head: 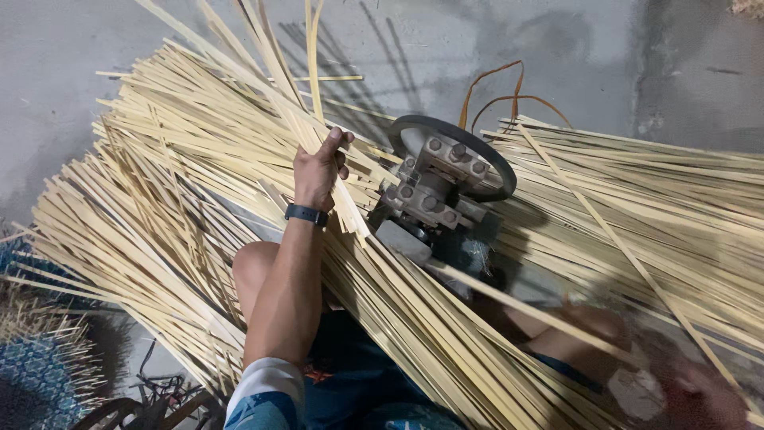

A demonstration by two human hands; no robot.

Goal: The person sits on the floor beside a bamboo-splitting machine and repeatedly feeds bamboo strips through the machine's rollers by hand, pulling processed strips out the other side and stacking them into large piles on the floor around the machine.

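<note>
Left hand (318,167) grips bamboo strips (263,103) — beside the metal splitter (442,183).

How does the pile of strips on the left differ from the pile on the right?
The left pile fans out loosely, ends pointing many ways; the right pile lies flatter and more parallel. The left hand grips strips from the left pile; no hand touches the right pile. Both are thin pale strips flanking the metal machine.

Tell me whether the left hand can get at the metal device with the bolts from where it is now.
Probably yes. The left hand grips pale bamboo strips just beside the bolted metal device, whose top shows uncovered. Only the strips in its grasp and a few leaning across lie between them; it would likely have to let go first.
</note>
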